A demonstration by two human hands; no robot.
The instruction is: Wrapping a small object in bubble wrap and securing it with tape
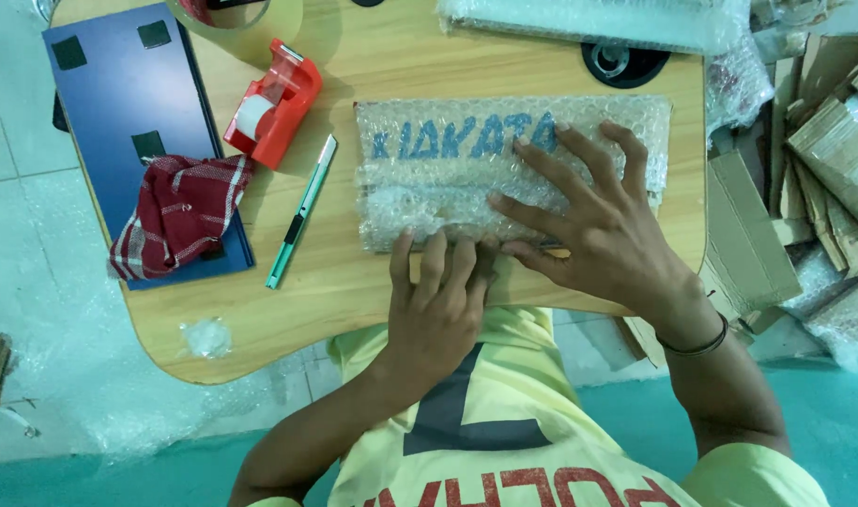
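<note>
Both hands, left hand (436,310) and right hand (605,225), lay spread flat, gripping nothing, on the bubble-wrapped box (448,174); it looked light, slippery, best held by its edges.

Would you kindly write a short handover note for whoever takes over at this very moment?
Left hand: flat on the near edge of the bubble-wrapped parcel.
Right hand: spread over the parcel's right half, pressing the wrap down.
Parcel lies mid-table, already covered in wrap.
Tape dispenser and cutter lie untouched to its left.
No tape visible on the wrap yet.
</note>
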